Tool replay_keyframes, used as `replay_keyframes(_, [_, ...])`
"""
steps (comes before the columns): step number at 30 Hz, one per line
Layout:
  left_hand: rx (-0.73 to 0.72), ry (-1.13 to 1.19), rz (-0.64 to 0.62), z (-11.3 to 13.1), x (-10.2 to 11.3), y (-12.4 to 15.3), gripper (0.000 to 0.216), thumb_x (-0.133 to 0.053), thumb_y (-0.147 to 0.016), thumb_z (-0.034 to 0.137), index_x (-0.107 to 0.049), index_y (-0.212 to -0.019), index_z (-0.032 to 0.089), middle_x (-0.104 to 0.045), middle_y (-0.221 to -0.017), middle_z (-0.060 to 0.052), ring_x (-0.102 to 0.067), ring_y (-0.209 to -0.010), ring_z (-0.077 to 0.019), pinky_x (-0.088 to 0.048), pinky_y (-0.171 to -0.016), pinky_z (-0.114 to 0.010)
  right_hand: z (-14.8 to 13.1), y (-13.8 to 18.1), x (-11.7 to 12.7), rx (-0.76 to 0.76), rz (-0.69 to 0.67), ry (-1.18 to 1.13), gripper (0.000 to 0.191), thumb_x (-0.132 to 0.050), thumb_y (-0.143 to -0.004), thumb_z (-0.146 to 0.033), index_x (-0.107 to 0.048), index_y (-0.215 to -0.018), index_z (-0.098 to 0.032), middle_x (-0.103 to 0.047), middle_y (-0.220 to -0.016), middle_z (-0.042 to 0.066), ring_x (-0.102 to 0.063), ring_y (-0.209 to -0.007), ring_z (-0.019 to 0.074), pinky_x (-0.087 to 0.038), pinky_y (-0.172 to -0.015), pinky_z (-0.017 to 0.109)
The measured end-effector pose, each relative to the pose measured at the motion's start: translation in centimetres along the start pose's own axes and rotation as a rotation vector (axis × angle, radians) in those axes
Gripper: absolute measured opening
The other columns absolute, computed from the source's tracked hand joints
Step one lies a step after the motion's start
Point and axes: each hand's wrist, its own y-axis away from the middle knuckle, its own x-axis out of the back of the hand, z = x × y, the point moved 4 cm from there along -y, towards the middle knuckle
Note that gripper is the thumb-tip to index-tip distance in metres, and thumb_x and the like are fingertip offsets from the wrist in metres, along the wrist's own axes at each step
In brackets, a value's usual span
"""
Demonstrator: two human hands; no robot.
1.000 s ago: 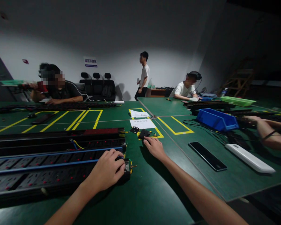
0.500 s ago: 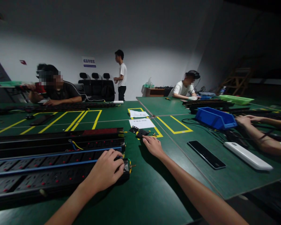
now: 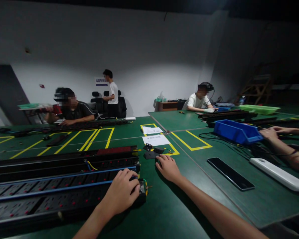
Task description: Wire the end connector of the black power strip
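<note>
My left hand [image 3: 123, 191] lies over the end of the nearest black power strip [image 3: 72, 199], fingers curled across its top and thumb on the near side. Yellow-green wires [image 3: 146, 186] stick out of that end. Further right, my right hand [image 3: 168, 167] rests on the table with its fingers stretched out. Its fingertips are at the edge of a flat black plate [image 3: 150, 155]; whether they touch it, I cannot tell. Just behind lie a black bracket with holes [image 3: 148, 147] and another small black piece [image 3: 158, 150] by some yellow-green wire.
More black strips [image 3: 64, 157] lie behind the nearest one. White paper sheets [image 3: 155, 139] lie ahead on the green table. To the right are a dark phone [image 3: 230, 173], a white slab-like case [image 3: 280, 174], a blue bin [image 3: 236, 131] and a co-worker's hands [image 3: 270, 134].
The view has tilted upward. A flat black plate now shows apart from the other small parts, by my right fingertips. My left hand stays on the strip. The standing person has moved left.
</note>
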Motion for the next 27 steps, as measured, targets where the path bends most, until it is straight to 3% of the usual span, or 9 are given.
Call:
replay_keyframes(8, [-0.013,-0.015,0.035,0.2,0.3,0.1,0.023,-0.05,-0.095,0.025,-0.071,-0.085,0.021,-0.065,-0.104,-0.006,-0.053,-0.101,-0.0231,-0.043,-0.087,-0.039,-1.1,-1.8,1.5,0.079,0.063,0.052,0.037,-0.043,-0.095,-0.027,-0.062,-0.126,-0.02,-0.063,-0.127,0.012,-0.052,-0.117,0.0273,-0.038,-0.099,0.04])
replay_keyframes(11, [-0.007,-0.016,0.027,0.2,0.3,0.1,0.021,-0.051,-0.094,0.025,-0.07,-0.086,0.021,-0.065,-0.104,-0.006,-0.053,-0.101,-0.0235,-0.043,-0.087,-0.04,-1.9,-3.6,1.6,0.097,0.085,0.07,0.044,-0.045,-0.094,-0.028,-0.056,-0.135,-0.02,-0.06,-0.134,0.013,-0.05,-0.122,0.0293,-0.036,-0.102,0.043])
replay_keyframes(15, [-0.005,-0.017,0.035,0.3,0.3,0.1,0.021,-0.052,-0.093,0.024,-0.071,-0.086,0.021,-0.065,-0.103,-0.007,-0.053,-0.1,-0.0235,-0.043,-0.087,-0.04,-2.9,-5.3,0.2,0.144,0.016,0.091,0.052,-0.047,-0.094,-0.033,-0.047,-0.145,-0.02,-0.049,-0.149,0.013,-0.039,-0.137,0.0311,-0.022,-0.113,0.051])
replay_keyframes(18, [0.003,-0.015,0.02,0.2,0.2,0.1,0.02,-0.052,-0.093,0.024,-0.071,-0.087,0.021,-0.064,-0.104,-0.006,-0.053,-0.101,-0.0234,-0.043,-0.087,-0.04,-3.4,-5.4,-0.6,0.165,0.001,0.1,0.045,-0.043,-0.098,-0.033,-0.053,-0.139,-0.018,-0.057,-0.141,0.013,-0.038,-0.138,0.0311,-0.015,-0.115,0.056])
replay_keyframes(22, [0.006,-0.019,0.009,0.1,0.0,0.1,0.019,-0.053,-0.093,0.024,-0.07,-0.088,0.021,-0.064,-0.105,-0.006,-0.053,-0.103,-0.0239,-0.043,-0.089,-0.042,-4.1,-4.1,0.2,0.245,0.075,0.142,0.032,-0.049,-0.096,-0.034,-0.066,-0.118,-0.016,-0.067,-0.123,0.015,-0.041,-0.134,0.0322,-0.008,-0.117,0.058])
replay_keyframes(27, [-0.005,-0.029,0.014,0.1,0.0,0.2,0.02,-0.052,-0.093,0.025,-0.071,-0.089,0.02,-0.064,-0.106,-0.007,-0.053,-0.102,-0.0239,-0.043,-0.087,-0.041,-4.5,-1.2,2.2,0.336,0.014,0.129,0.026,-0.057,-0.093,-0.035,-0.068,-0.107,-0.017,-0.067,-0.11,0.013,-0.055,-0.113,0.0287,-0.035,-0.107,0.043])
